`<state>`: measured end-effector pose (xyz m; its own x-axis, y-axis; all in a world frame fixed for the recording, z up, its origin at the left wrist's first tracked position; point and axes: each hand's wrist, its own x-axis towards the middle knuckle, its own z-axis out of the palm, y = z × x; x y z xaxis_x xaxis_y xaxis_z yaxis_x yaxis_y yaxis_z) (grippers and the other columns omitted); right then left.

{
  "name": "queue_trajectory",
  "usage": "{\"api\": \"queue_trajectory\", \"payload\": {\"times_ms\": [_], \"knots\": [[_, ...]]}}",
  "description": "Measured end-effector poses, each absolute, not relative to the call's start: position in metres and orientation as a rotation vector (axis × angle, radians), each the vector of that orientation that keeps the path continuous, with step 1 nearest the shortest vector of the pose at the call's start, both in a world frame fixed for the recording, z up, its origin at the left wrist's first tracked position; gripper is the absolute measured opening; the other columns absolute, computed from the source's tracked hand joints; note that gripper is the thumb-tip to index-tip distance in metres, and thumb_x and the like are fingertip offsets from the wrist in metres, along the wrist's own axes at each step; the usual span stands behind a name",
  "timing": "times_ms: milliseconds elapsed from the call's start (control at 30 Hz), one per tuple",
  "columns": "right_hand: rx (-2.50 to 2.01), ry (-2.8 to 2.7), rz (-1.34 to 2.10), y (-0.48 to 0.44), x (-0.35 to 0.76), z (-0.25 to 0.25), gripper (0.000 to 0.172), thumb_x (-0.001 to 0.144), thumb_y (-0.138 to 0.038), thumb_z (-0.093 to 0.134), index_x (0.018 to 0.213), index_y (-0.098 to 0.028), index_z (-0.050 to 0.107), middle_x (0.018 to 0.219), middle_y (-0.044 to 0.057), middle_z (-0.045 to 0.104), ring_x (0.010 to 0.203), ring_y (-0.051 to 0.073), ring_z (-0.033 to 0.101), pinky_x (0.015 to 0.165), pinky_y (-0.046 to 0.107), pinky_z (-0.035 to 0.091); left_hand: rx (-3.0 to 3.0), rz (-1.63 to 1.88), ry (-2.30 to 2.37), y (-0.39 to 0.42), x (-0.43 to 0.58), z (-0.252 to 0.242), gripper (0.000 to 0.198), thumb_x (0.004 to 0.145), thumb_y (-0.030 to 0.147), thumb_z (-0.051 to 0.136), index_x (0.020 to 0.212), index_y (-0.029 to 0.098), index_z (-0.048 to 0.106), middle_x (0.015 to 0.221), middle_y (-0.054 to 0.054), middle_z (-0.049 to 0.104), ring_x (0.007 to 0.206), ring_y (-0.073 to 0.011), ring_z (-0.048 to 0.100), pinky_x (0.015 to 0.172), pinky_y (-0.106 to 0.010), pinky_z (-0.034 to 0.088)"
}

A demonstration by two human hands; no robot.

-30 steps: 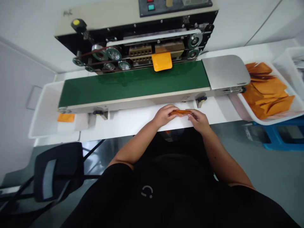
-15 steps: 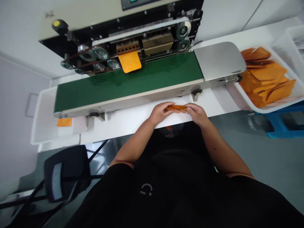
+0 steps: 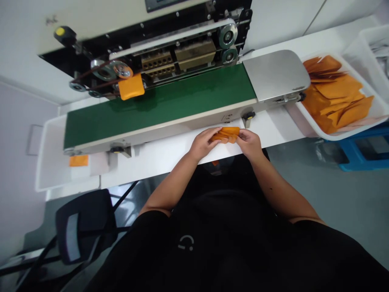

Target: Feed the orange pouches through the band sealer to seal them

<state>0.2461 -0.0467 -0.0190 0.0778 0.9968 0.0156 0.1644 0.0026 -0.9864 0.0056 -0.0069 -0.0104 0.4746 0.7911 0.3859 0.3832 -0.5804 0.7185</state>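
Several orange packets (image 3: 226, 134), held together in a small overlapping bunch, are between my two hands above the front strip of the white table. My left hand (image 3: 203, 143) is closed on the bunch's left end. At the right end, the fingers of my right hand (image 3: 249, 142) pinch the same packets. Another orange packet (image 3: 131, 86) hangs by its top edge from the rollers and belts of a band sealing machine (image 3: 182, 52), over the green conveyor belt (image 3: 170, 101).
At right, a white bin (image 3: 340, 138) holds a heap of orange packets (image 3: 340, 97). At left, a white bin (image 3: 45, 162) stands near the belt's end, with an orange piece (image 3: 78, 160) showing there. A black chair (image 3: 86, 225) and a blue stool (image 3: 355, 156) are below.
The packet in the sealing machine has travelled left along the belt. The bunch in my hands has tilted, so more of its front face shows. Both hands keep hold of it.
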Motion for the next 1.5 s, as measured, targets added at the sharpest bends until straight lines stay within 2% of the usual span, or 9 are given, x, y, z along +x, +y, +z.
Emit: {"api": "queue_trajectory", "payload": {"times_ms": [200,367,500,700,867,1100,1233,1367,1500], "knots": [[-1.299,-1.157,1.028,-0.041,0.234,-0.029,0.039,0.089,-0.046,0.076,0.119,-0.023,0.065,0.106,0.006,0.074,0.092,0.019,0.074,0.087,0.034,0.063,2.251,1.055,0.927,-0.006,0.008,-0.008,0.038,0.101,0.04,0.068,0.134,0.023,0.068,0.146,-0.016,0.064,0.136,-0.0281,0.063,0.115,-0.049,0.053],[-1.268,-1.127,1.045,-0.044,0.239,-0.026,0.063,0.091,-0.046,0.074,0.147,-0.033,0.048,0.138,0.009,0.062,0.087,0.017,0.074,0.078,0.032,0.064,2.258,1.023,0.938,-0.006,0.008,-0.006,0.029,0.099,0.037,0.071,0.122,0.021,0.069,0.123,-0.013,0.073,0.117,-0.0254,0.069,0.103,-0.043,0.057],[-1.251,-1.158,1.056,-0.048,0.244,-0.024,0.061,0.092,-0.05,0.072,0.146,-0.035,0.048,0.152,0.009,0.052,0.096,0.017,0.074,0.076,0.028,0.065,2.259,0.955,0.98,-0.006,0.008,-0.005,0.026,0.099,0.037,0.07,0.119,0.021,0.069,0.112,-0.01,0.075,0.105,-0.023,0.07,0.095,-0.038,0.056],[-1.258,-1.017,1.002,-0.05,0.247,-0.03,0.043,0.094,-0.055,0.07,0.125,-0.03,0.055,0.12,0.004,0.063,0.094,0.016,0.071,0.078,0.029,0.066,2.238,0.92,1.037,-0.008,0.007,-0.002,0.028,0.099,0.04,0.07,0.117,0.02,0.068,0.11,-0.009,0.075,0.104,-0.022,0.07,0.093,-0.034,0.055],[-1.293,-1.037,0.813,-0.055,0.249,-0.027,0.029,0.093,-0.043,0.073,0.105,-0.024,0.056,0.097,0.002,0.06,0.084,0.013,0.065,0.078,0.027,0.062,2.231,0.902,1.046,-0.009,0.007,0.0,0.027,0.099,0.04,0.07,0.117,0.02,0.069,0.11,-0.009,0.075,0.103,-0.0223,0.071,0.092,-0.034,0.055],[-1.176,-1.097,0.791,-0.061,0.26,-0.011,0.065,0.089,-0.038,0.08,0.145,-0.037,0.046,0.122,0.004,0.06,0.093,0.016,0.069,0.082,0.034,0.065,2.224,0.881,1.034,-0.008,0.007,0.0,0.026,0.098,0.038,0.071,0.118,0.021,0.069,0.111,-0.008,0.075,0.103,-0.0222,0.071,0.093,-0.035,0.055],[-1.24,-1.134,0.67,-0.067,0.265,0.013,0.029,0.091,-0.04,0.078,0.115,-0.027,0.069,0.112,0.005,0.067,0.096,0.018,0.07,0.087,0.035,0.064,2.222,0.901,1.036,-0.008,0.007,-0.002,0.025,0.098,0.037,0.071,0.117,0.021,0.068,0.11,-0.008,0.075,0.101,-0.0215,0.071,0.092,-0.034,0.055],[-1.181,-1.094,0.666,-0.053,0.269,0.059,0.033,0.086,-0.042,0.084,0.104,-0.02,0.068,0.086,0.002,0.068,0.069,0.012,0.066,0.067,0.027,0.06,2.222,0.899,1.052,-0.008,0.007,-0.005,0.026,0.096,0.038,0.074,0.116,0.022,0.068,0.108,-0.007,0.075,0.099,-0.0218,0.07,0.089,-0.033,0.055],[-1.091,-1.02,0.741,0.001,0.281,0.104,0.034,0.092,-0.044,0.08,0.099,-0.018,0.059,0.056,-0.006,0.051,0.041,0.006,0.048,0.04,0.017,0.035,2.22,0.92,1.043,-0.008,0.008,-0.005,0.025,0.096,0.037,0.075,0.114,0.022,0.069,0.107,-0.007,0.075,0.097,-0.0218,0.07,0.084,-0.033,0.055]]}}
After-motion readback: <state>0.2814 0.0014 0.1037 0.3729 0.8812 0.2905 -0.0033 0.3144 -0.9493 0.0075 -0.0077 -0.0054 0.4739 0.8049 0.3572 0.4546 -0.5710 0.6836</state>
